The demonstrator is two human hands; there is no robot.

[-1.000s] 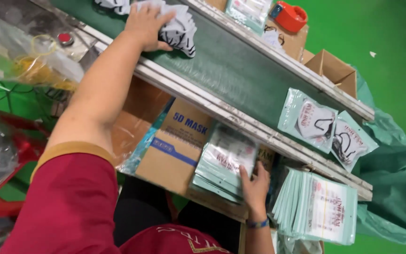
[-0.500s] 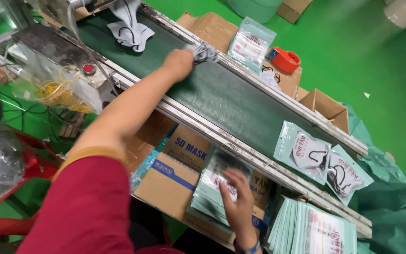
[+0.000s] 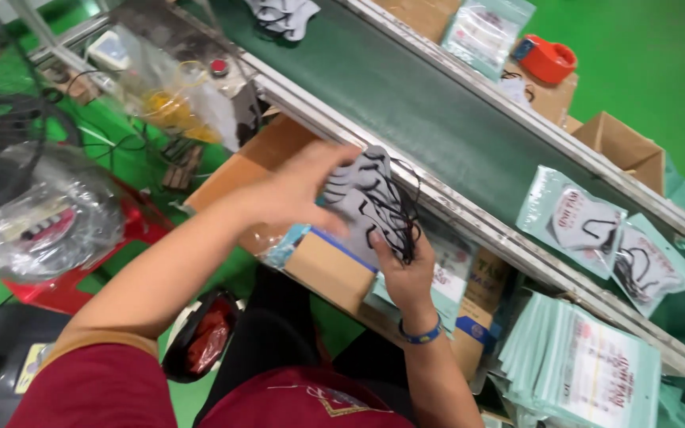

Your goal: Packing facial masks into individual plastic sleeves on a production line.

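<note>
The green conveyor belt (image 3: pixel 438 119) runs past above my open cardboard box (image 3: pixel 319 261). I have brought the grey face masks (image 3: pixel 366 206) off it; my left hand (image 3: pixel 295 190) cups them, my right hand (image 3: pixel 406 273) pinches their ear loops.

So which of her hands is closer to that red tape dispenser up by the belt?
The right hand, though both are far off. It grips the grey masks below the red tape dispenser; the left hand is further left.

The left hand (image 3: pixel 295 190) is motion-blurred; the mask pile (image 3: pixel 283 14) is cropped at the top edge.
</note>
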